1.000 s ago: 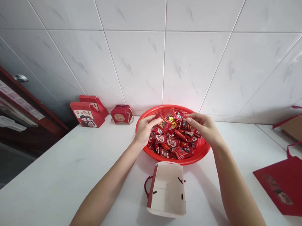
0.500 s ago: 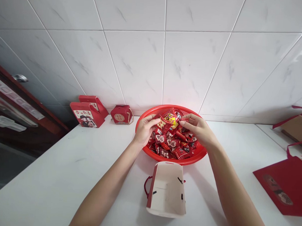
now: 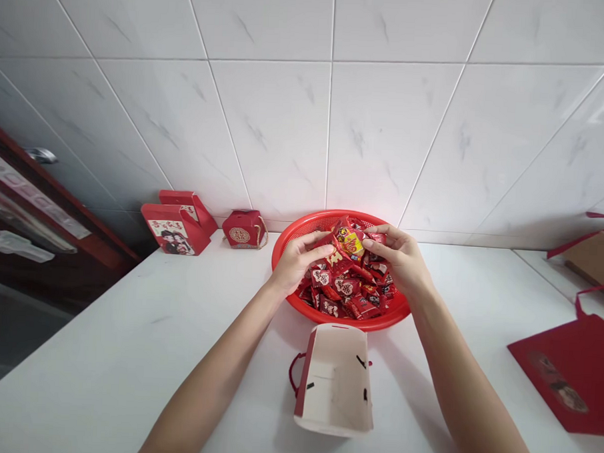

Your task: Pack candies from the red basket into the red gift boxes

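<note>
A red plastic basket (image 3: 287, 297) holds a heap of red wrapped candies (image 3: 347, 286). Over its left part, my left hand (image 3: 298, 260) is closed on a red candy packet (image 3: 337, 260), thumb on top. My right hand (image 3: 398, 257), over the right side, pinches a red and yellow candy packet (image 3: 352, 243) between thumb and fingers. The two packets are side by side and overlap. In front of the basket stands an open-topped paper gift box (image 3: 332, 388), white inside, with a dark red cord handle (image 3: 293, 374) on its left.
Two red boxes with a printed couple (image 3: 176, 234) and a small red box with a rope handle (image 3: 244, 229) stand at the back left. On the right are a red bag (image 3: 570, 372) and a brown carton (image 3: 595, 263). A tiled wall (image 3: 376, 136) borders the white counter (image 3: 126, 352).
My left hand has shifted slightly right with its packet, and my right hand's fingers have moved onto the red and yellow packet. The gift box has not moved.
</note>
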`<state>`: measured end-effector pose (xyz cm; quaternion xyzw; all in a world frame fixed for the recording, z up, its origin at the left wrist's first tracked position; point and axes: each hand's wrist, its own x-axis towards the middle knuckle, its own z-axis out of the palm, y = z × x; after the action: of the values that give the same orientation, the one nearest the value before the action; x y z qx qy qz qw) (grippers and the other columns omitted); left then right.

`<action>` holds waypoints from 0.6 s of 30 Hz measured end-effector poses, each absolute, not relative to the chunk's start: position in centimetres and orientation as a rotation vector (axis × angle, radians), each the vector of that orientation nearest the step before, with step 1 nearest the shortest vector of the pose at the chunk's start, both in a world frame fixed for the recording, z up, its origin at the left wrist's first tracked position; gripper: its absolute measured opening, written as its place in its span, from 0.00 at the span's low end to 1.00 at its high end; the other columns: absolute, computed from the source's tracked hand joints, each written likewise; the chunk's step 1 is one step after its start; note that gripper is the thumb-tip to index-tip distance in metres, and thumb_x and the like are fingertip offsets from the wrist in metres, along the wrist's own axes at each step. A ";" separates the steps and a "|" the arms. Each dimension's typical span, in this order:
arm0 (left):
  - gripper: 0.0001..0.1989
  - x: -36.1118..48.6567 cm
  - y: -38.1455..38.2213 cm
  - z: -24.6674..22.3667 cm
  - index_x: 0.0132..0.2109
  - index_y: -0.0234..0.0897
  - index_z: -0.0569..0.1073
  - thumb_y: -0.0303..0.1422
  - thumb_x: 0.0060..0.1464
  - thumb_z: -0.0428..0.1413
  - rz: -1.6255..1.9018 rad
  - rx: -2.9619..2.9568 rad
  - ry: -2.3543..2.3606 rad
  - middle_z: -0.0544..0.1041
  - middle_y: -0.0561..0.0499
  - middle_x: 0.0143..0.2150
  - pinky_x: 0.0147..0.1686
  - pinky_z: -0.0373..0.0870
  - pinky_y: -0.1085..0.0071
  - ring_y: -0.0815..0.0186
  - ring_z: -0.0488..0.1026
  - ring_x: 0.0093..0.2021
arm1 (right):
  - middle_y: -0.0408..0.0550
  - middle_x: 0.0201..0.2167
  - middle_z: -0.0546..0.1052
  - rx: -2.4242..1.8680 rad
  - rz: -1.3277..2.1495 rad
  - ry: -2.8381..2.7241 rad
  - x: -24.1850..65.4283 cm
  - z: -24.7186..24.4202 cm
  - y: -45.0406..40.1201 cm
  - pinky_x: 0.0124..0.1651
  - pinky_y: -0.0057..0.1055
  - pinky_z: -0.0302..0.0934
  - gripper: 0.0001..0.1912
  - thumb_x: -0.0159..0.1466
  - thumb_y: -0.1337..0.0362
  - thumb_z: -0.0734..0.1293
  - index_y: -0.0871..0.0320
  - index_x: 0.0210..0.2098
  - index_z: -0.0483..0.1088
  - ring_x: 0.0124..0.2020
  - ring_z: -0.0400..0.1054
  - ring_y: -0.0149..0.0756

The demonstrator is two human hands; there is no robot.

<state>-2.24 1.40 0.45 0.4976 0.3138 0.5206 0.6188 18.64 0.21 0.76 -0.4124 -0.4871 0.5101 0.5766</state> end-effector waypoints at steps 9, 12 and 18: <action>0.20 -2.3 1.6 0.1 0.41 0.39 0.86 0.37 0.38 0.75 1.254 1.154 0.720 0.85 0.48 0.40 0.44 0.75 0.66 0.61 0.80 0.40 | 0.41 0.24 0.77 -1.014 1.334 -0.944 18.4 1.4 0.3 0.27 0.30 0.66 0.21 0.41 0.58 0.84 0.55 0.29 0.74 0.24 0.70 0.33; 0.18 -2.3 1.6 0.2 0.40 0.39 0.86 0.38 0.39 0.75 1.277 1.131 0.718 0.85 0.48 0.38 0.44 0.75 0.66 0.61 0.79 0.38 | 0.43 0.26 0.79 -1.017 1.389 -0.930 18.4 1.4 0.4 0.26 0.30 0.65 0.20 0.42 0.58 0.83 0.55 0.28 0.73 0.25 0.71 0.34; 0.17 -2.1 1.5 0.4 0.36 0.38 0.84 0.37 0.37 0.75 1.312 1.064 0.692 0.83 0.50 0.35 0.40 0.73 0.68 0.65 0.77 0.35 | 0.42 0.26 0.76 -0.962 1.456 -1.013 18.7 1.0 0.8 0.28 0.33 0.66 0.18 0.48 0.56 0.79 0.54 0.26 0.68 0.26 0.70 0.35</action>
<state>-2.12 1.48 0.43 0.4612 0.2999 0.5686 0.6116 18.72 0.81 0.98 -0.4034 -0.4248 0.6106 0.5329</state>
